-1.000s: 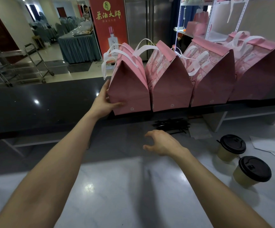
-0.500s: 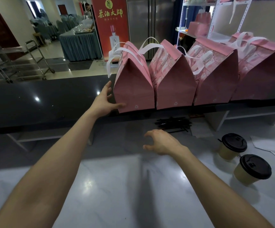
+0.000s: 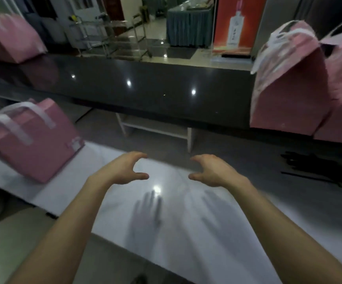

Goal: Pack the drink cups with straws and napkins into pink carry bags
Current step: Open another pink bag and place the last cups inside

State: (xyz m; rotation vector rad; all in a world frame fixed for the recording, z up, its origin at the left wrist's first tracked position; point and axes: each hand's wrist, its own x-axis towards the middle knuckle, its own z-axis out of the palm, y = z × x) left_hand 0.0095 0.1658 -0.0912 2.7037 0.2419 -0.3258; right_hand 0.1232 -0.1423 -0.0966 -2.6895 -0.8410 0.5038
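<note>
Both hands, left (image 3: 125, 171) and right (image 3: 211, 171), hover empty and half-curled over the desk (image 3: 186, 232); the flat bag (image 3: 31, 140) lies left, nearer the left hand.

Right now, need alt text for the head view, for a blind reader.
Two bare hands, left hand and right hand, hover empty with curled fingers above a white marble counter. A pink carry bag sits on the counter at left; more pink bags stand at right on a raised black ledge, with black straws below them.
</note>
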